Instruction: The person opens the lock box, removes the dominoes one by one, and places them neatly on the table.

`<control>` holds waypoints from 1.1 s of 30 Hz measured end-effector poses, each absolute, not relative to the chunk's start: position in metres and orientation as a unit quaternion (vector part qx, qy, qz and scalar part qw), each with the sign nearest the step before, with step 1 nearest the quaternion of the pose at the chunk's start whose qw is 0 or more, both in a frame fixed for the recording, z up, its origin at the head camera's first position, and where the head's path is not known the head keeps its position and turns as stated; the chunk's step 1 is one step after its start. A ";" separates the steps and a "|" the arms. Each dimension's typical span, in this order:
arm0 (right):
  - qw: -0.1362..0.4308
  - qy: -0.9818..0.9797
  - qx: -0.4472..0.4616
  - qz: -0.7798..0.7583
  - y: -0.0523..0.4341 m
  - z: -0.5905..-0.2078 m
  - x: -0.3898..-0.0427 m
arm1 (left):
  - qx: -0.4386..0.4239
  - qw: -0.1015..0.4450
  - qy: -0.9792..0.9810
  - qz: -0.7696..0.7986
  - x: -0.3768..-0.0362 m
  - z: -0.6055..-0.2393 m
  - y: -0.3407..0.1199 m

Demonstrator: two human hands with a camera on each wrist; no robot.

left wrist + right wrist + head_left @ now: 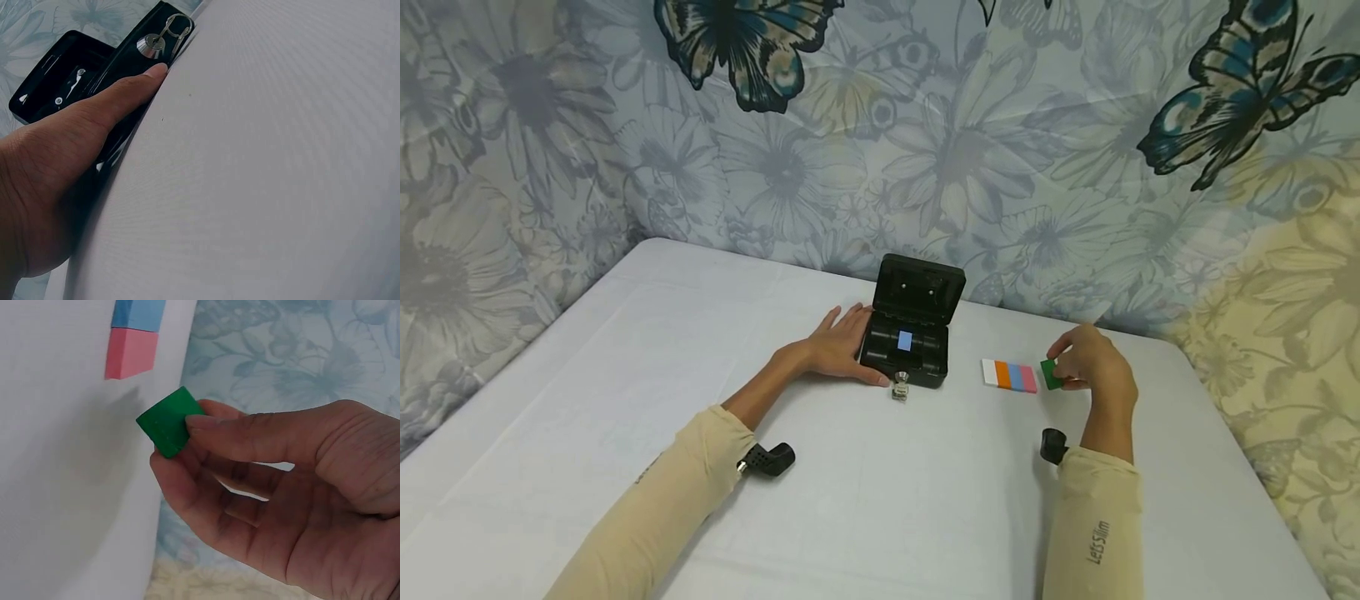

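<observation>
A black cash box [942, 373] stands on the table with its lid [917, 292] raised. One pale blue block [905, 341] lies inside. Keys on a ring [900, 390] hang from the silver lock [150, 45] at the front. My left hand [838, 346] rests against the box's left side, fingers stretched along it and thumb across the front near the lock. In my right hand [1096, 367], thumb and fingers pinch a green block [165, 422], held above the table right of a row of blocks. The row's right end is a pink block [132, 353].
Beside the pink block in the row sit a blue block [1016, 377], an orange block [1002, 374] and a white block [989, 372]. White cloth covers the table [865, 500]. A patterned fabric wall [820, 183] rises right behind the table's far edge.
</observation>
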State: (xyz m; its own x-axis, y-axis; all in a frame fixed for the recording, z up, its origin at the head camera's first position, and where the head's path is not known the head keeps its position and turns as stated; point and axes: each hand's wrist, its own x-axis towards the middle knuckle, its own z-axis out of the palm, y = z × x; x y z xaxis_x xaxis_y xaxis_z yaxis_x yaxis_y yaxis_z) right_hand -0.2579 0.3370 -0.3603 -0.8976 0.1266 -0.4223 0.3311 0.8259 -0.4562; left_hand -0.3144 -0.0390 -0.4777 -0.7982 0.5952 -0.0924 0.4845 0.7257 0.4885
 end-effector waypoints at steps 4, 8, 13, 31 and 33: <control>0.202 0.931 0.123 -0.278 0.339 -0.368 -0.259 | 0.294 0.122 0.920 0.227 -0.314 -0.479 -0.039; 0.211 0.927 0.116 -0.288 0.340 -0.373 -0.260 | 0.295 0.122 0.920 0.228 -0.314 -0.479 -0.039; 0.219 0.923 0.116 -0.295 0.340 -0.374 -0.259 | 0.296 0.122 0.921 0.222 -0.312 -0.477 -0.039; 0.229 0.910 0.113 -0.326 0.341 -0.371 -0.261 | 0.296 0.119 0.920 0.226 -0.309 -0.472 -0.039; 0.227 0.911 0.112 -0.324 0.341 -0.371 -0.262 | 0.294 0.119 0.920 0.228 -0.310 -0.473 -0.039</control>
